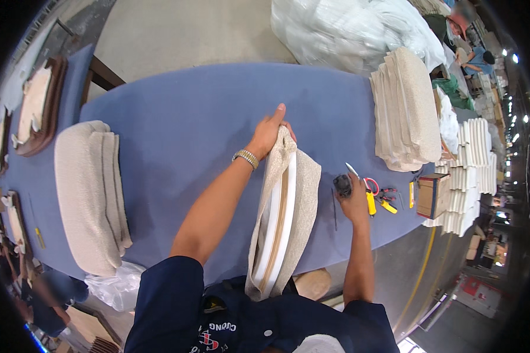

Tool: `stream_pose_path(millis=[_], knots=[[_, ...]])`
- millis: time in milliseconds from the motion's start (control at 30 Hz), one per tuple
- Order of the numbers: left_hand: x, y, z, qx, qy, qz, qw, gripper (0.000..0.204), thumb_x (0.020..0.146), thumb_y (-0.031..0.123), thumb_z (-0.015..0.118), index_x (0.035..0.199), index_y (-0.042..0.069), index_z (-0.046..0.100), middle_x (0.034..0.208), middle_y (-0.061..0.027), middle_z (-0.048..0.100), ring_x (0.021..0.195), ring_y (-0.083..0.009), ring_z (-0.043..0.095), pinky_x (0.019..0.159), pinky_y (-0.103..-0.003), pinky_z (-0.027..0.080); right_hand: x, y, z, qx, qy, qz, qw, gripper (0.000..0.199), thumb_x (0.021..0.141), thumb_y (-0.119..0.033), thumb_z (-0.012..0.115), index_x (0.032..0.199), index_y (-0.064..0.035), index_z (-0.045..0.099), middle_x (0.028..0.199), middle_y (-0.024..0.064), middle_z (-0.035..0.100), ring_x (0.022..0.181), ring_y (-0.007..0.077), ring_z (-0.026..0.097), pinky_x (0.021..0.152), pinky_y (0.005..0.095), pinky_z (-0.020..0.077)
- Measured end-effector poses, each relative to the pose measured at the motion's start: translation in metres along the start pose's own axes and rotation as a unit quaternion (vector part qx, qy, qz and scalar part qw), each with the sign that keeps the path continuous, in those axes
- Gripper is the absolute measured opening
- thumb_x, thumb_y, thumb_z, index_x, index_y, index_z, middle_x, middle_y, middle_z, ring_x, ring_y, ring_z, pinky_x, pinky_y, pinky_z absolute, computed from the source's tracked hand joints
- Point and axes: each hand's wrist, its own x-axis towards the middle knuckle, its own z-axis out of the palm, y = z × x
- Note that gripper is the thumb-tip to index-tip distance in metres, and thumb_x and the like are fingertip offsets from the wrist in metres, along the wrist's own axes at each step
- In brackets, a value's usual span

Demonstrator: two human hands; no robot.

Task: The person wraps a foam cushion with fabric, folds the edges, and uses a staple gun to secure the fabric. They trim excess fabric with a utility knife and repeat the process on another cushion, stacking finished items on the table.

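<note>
Two hands work at a wide blue padded table [176, 123].
Beige fabric-covered seat panel with a white rim [284, 212] stands on edge, its top pinched under the left hand [270, 132]; the right hand [353, 200], just beside it, closes around a small black tool [342, 185].

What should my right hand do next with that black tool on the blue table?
Probably lift the black tool toward the fabric-covered seat panel. The right hand already rests on it, while the left hand steadies the panel's top edge upright on the blue padded table.
</note>
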Motion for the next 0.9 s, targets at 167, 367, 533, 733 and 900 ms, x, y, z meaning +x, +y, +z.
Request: stream_pose_path(millis=[167,367,533,733,900], knots=[[-0.052,0.071,0.025,0.016,0.066,0.029,0.997,0.101,0.103,0.076,0.02,0.054,0.001,0.066,0.06,-0.0112,0.063,0.068,-0.0229,0.061,0.081,-0.031,0.051,-0.028,0.013,0.039,0.125,0.002,-0.025,0.992,0.06,0.088,-0.019,0.078,0.143,-0.0039,0.058,0.149,0.0241,0.051,0.132,0.0406,0.056,0.112,0.0449,0.0446],[-0.153,0.167,0.059,0.097,-0.127,0.397,0.904,0.105,0.108,0.06,-0.005,0.051,0.004,0.063,0.056,-0.0097,0.059,0.071,-0.0275,0.056,0.107,-0.041,0.037,-0.014,-0.147,-0.055,0.517,0.111,-0.196,0.826,0.044,0.103,-0.02,0.061,0.143,-0.0013,0.058,0.148,0.0195,0.056,0.134,0.0312,0.056,0.112,0.0398,0.044],[-0.22,0.155,0.058,0.173,-0.075,0.478,0.858,0.098,0.11,0.055,0.003,0.063,0.002,0.07,0.077,-0.0124,0.068,0.093,-0.0258,0.063,0.117,-0.045,0.031,-0.046,-0.23,-0.075,0.589,0.147,-0.287,0.741,0.039,0.107,-0.021,0.055,0.14,0.0002,0.06,0.146,0.0189,0.058,0.134,0.0289,0.056,0.111,0.0389,0.0441],[-0.295,0.114,0.056,0.3,0.184,0.441,0.825,0.072,0.114,0.049,0.018,0.141,-0.004,0.059,0.152,-0.0227,0.051,0.14,-0.0295,0.05,0.118,-0.04,0.036,-0.113,-0.245,-0.071,0.626,0.129,-0.239,0.731,0.031,0.106,-0.019,0.056,0.13,-0.0004,0.065,0.134,0.0183,0.066,0.127,0.0306,0.062,0.107,0.0392,0.0466],[-0.367,0.071,0.076,0.185,0.165,0.368,0.896,0.067,0.113,0.041,0.032,0.159,-0.008,0.029,0.159,-0.0255,0.043,0.147,-0.0329,0.043,0.121,-0.038,0.032,-0.161,-0.252,-0.062,0.549,0.203,-0.247,0.772,0.025,0.102,-0.013,0.059,0.124,-0.0027,0.067,0.129,0.0179,0.069,0.121,0.0324,0.065,0.103,0.0388,0.0491]])
